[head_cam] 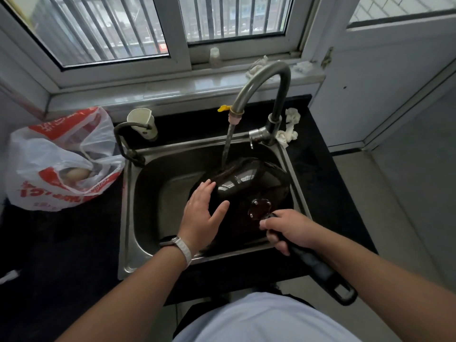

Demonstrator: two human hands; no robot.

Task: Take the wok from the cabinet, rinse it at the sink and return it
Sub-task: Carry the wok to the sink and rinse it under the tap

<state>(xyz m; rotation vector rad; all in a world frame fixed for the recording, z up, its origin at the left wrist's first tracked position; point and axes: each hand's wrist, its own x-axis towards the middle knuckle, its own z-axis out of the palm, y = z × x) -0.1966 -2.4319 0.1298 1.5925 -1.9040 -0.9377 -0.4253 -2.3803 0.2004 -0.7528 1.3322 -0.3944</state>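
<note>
A: Where is the wok (249, 183)?

B: At frame centre, turned bottom-up in the steel sink (138, 230), its dome under the water from the tap (265, 82).

A: State of each hand?

B: The right hand (287, 229) is clamped round the black handle (318, 265). The left hand (206, 213) lies flat, fingers spread, on the dome's left side; it grips nothing.

A: Which relation governs the next move?

B: The handle's long axis runs from the dome toward the lower right of the frame, over the sink's front rim. The right hand is nearest to it and would do any turning or lifting. The rinse looks under way; the return is not yet done.

A: Surface and room?

B: Dark counter (61, 255); a plastic bag (61, 164) at left; a barred window (111, 28) across the top.
</note>
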